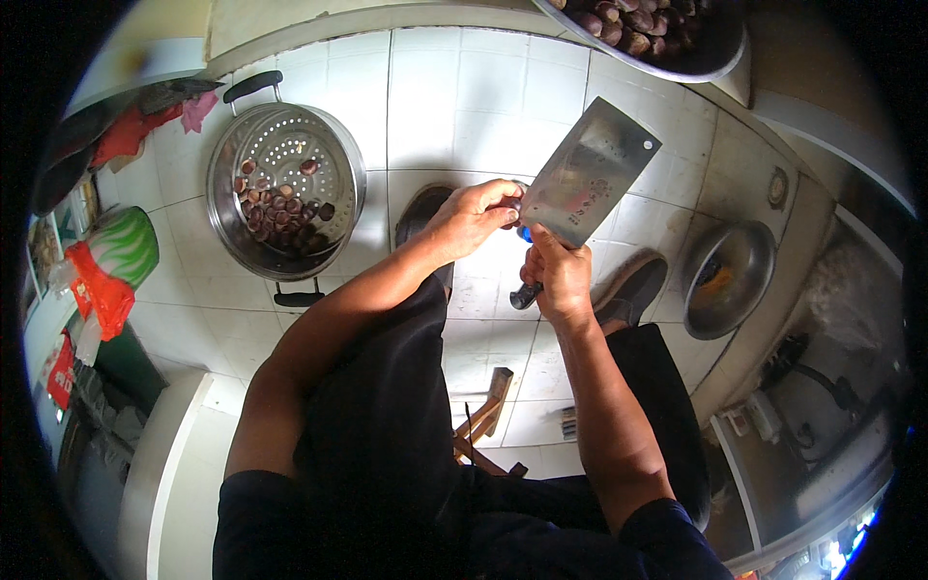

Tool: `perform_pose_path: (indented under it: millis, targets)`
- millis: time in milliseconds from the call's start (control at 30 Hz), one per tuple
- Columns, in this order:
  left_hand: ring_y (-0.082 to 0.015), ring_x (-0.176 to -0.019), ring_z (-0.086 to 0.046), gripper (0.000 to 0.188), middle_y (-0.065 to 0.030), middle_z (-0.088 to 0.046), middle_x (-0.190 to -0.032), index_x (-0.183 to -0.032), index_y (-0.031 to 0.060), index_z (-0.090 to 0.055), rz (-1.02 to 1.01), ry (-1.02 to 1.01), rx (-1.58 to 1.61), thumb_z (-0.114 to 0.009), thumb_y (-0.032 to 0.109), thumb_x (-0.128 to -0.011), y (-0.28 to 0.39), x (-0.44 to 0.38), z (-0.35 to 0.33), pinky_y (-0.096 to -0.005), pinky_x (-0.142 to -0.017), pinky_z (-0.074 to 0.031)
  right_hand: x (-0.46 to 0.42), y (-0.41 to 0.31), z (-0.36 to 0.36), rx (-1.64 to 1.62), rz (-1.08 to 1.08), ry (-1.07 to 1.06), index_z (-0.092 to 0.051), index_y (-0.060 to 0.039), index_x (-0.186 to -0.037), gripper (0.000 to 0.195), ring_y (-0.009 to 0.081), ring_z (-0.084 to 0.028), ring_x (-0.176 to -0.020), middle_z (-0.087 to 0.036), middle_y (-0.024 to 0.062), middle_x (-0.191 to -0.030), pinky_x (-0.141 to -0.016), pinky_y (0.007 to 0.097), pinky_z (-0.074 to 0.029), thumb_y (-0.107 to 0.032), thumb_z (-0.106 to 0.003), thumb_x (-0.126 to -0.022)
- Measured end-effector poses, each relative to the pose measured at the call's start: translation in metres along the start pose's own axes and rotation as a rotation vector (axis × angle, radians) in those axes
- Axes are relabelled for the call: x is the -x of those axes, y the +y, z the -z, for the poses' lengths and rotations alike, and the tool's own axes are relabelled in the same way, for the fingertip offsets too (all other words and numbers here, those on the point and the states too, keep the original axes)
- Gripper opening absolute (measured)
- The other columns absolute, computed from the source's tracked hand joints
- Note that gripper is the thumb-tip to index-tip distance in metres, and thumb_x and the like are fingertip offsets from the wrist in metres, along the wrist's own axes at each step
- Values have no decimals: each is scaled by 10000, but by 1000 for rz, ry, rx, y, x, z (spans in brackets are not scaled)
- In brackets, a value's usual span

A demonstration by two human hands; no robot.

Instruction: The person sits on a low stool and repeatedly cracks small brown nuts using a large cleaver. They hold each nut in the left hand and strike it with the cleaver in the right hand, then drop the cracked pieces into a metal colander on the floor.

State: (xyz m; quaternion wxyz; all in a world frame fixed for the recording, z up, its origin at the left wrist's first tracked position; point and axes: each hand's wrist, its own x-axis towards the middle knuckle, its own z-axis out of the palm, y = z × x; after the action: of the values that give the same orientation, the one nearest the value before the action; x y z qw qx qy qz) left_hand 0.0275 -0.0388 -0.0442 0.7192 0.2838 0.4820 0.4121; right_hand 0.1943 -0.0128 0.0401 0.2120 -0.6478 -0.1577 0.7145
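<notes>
Between the thumb and fingers of my left hand (475, 217) is a dark brown chestnut (512, 204). My right hand (558, 272) grips the dark handle of a cleaver (591, 174), whose broad steel blade bears writing and slants up to the right. The blade's lower left side is close beside the chestnut; whether the edge touches it I cannot tell. Something blue shows by my right thumb. To the left, a steel steamer pot (359, 167) with a perforated bottom and black handles holds several chestnuts (279, 210), some showing pale patches.
A metal basin of chestnuts (638, 32) stands at the top right. On the right, a steel bowl (757, 290) rests tilted by the wall ledge. My shoes (634, 283) flank the work on white floor tiles (428, 94). A wooden stool leg (496, 399) shows below; bags (101, 290) lie left.
</notes>
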Motion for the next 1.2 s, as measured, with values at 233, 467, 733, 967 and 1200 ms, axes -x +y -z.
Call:
perform_pose_path:
  millis: [233, 467, 733, 967, 1200]
  targets:
    - [-129, -942, -670, 198, -76, -702, -1020, -1216, -42, -618, 73, -35, 8, -594, 45, -1040, 20, 5, -2, -282, -842, -571, 6, 4, 7, 53, 63, -25, -586, -60, -767, 305, 135, -402, -493, -457, 17, -577, -493, 330, -360, -188, -639, -1039]
    - [-103, -852, -643, 190, -78, -701, -1007, -1232, -4, -595, -135, 78, -74, -570, 87, -1068, 58, 6, 23, -267, -776, -560, 5, 9, 22, -214, 65, 67, -534, -111, -778, 272, 134, -395, -499, -437, -8, -617, -502, 321, -360, -174, -647, -1017]
    - [-122, -803, -668, 590, -130, -734, -1023, -1525, 54, -344, -762, 162, -111, -657, 157, -1036, 204, -43, -28, -261, -726, -572, 6, 20, 24, -131, 36, 122, -609, -63, -844, 188, 120, -396, -492, -446, -4, -592, -478, 318, -355, -143, -672, -1002]
    - [-154, -895, -724, 105, -94, -734, -997, -1090, -17, -681, -503, 448, -532, -655, -20, -989, 103, 39, 32, -274, -761, -586, 2, 22, 27, -16, 32, 128, -546, -109, -828, 221, 110, -403, -506, -407, -26, -604, -492, 305, -365, -169, -668, -1002]
    - [-328, -1039, -650, 376, -150, -617, -1187, -1234, 89, -639, -101, 943, -1109, -712, -10, -879, 44, 115, 169, -414, -899, -532, 1, 24, 32, -12, 10, 147, -555, -98, -793, 247, 115, -413, -499, -437, -12, -600, -484, 310, -370, -169, -673, -999]
